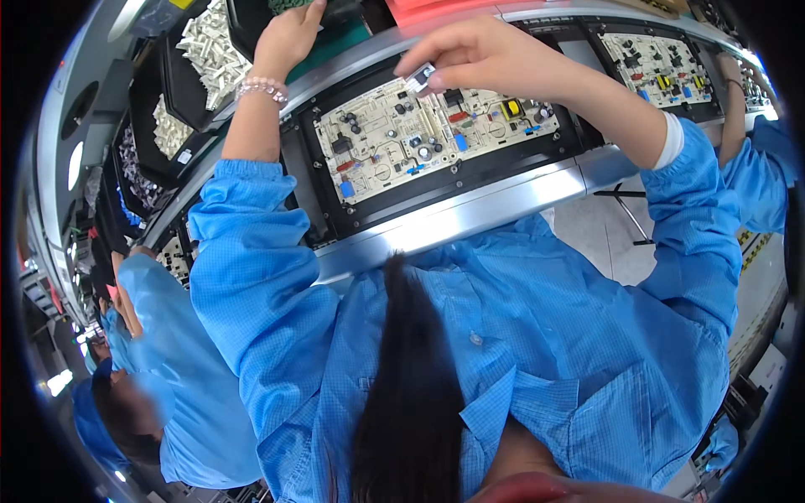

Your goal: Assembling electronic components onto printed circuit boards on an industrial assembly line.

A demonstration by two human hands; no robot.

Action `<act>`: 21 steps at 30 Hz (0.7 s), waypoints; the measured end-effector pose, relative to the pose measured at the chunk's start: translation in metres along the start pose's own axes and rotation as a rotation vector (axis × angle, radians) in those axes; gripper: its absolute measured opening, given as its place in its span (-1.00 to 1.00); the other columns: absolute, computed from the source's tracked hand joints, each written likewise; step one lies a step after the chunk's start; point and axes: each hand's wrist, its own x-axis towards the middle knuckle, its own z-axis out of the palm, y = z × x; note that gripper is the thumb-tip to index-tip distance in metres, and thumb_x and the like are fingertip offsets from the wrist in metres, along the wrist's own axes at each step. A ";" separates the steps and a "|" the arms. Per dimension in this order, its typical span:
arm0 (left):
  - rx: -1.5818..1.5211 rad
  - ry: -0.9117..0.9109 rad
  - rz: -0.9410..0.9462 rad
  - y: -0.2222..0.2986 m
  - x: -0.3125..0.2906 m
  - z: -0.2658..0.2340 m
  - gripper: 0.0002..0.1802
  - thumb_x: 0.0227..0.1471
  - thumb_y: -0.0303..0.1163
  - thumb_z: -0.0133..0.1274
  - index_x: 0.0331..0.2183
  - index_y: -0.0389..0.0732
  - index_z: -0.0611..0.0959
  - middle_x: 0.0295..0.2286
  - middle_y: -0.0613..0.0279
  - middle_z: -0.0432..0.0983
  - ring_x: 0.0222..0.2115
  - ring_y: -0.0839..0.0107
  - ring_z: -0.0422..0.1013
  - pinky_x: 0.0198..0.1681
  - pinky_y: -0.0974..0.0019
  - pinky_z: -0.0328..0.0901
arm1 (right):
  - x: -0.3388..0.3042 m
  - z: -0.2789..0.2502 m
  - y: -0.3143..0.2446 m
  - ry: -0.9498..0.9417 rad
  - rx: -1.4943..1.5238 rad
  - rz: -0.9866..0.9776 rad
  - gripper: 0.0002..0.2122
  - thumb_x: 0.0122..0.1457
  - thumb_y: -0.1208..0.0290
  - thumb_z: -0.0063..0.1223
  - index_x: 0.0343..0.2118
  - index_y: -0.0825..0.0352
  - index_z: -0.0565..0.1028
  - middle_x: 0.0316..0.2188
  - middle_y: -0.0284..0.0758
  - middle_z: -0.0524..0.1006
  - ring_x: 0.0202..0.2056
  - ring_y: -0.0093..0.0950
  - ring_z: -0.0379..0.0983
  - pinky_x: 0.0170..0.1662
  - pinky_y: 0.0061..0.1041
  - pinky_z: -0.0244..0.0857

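Note:
My right hand (482, 60) is above a cream circuit board (377, 138). Between its thumb and fingers it pinches a small white-and-black electronic component (421, 78). The board lies flat in a black carrier frame (402, 201) and bears capacitors, blue and red parts and a yellow part. At the top edge, my left hand (289, 38), with a beaded bracelet at its wrist, reaches to a black bin holding small green parts (289, 3). Most of its fingertips are hidden or cut off, so whether it grips anything cannot be made out.
Black bins of white connectors (216, 54) stand at the upper left, with more bins of small parts below. A metal rail (470, 205) runs along the near side. Another populated board (654, 71) lies to the right. Co-workers in blue (189, 369) are on both sides.

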 end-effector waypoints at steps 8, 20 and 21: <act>0.262 0.016 0.114 0.036 -0.044 -0.021 -0.41 0.18 0.08 -0.19 0.00 -0.16 0.55 -0.22 -0.09 0.56 -0.12 -0.04 0.43 -0.08 0.11 0.33 | 0.021 0.022 -0.003 -0.173 -0.397 0.205 -0.77 -0.02 0.64 0.05 -0.24 0.45 0.57 -0.42 -0.15 0.60 -0.30 -0.42 0.57 -0.20 -0.50 0.42; 0.117 0.414 0.350 0.008 -0.062 -0.032 -0.70 -0.08 -0.54 0.12 -0.22 -0.14 0.65 -0.38 0.11 0.56 -0.36 0.10 0.49 -0.31 0.16 0.38 | 0.026 0.032 0.005 -0.192 -0.430 0.039 -0.81 0.01 0.58 0.09 -0.27 0.44 0.60 -0.34 -0.16 0.62 -0.28 -0.29 0.56 -0.15 -0.41 0.41; 0.113 0.425 0.335 0.012 -0.068 -0.041 -0.70 -0.08 -0.54 0.12 -0.22 -0.14 0.65 -0.38 0.11 0.56 -0.36 0.10 0.49 -0.31 0.16 0.38 | 0.028 0.032 0.005 -0.209 -0.440 0.036 -0.81 0.01 0.58 0.09 -0.27 0.44 0.60 -0.34 -0.16 0.62 -0.28 -0.29 0.56 -0.15 -0.41 0.41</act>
